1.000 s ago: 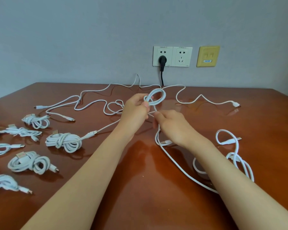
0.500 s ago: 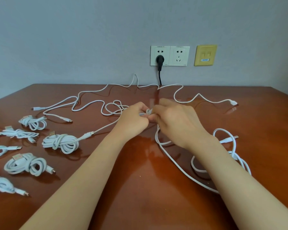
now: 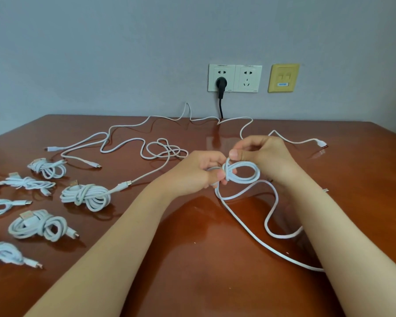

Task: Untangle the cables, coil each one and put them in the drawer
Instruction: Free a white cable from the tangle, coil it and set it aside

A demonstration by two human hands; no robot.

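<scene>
We record both hands raised just above the reddish-brown wooden surface (image 3: pixel 192 259), meeting near its centre. The left hand (image 3: pixel 199 173) has its fingers (image 3: pixel 212 159) curled and clamped on the gathered end of a small coil of white cable (image 3: pixel 246 173). The right hand (image 3: pixel 264 156) pinches the same coil at its top, thumb against bent fingers. The coil is an oval of a few turns, held between the two hands. The uncoiled rest of this cable (image 3: pixel 271 216) drops from the left hand, loops across the surface and passes under the right forearm. At the left we count several finished bundles (image 3: pixel 86 196) lying apart from one another on the surface, each wrapped on itself. Behind the hands a long loose white cable (image 3: pixel 124 141) wanders toward the wall. On the wall we note a double socket plate (image 3: pixel 234 77) with a black plug (image 3: pixel 221 84) in its left half, and a yellow plate (image 3: pixel 283 77) just beside it.
</scene>
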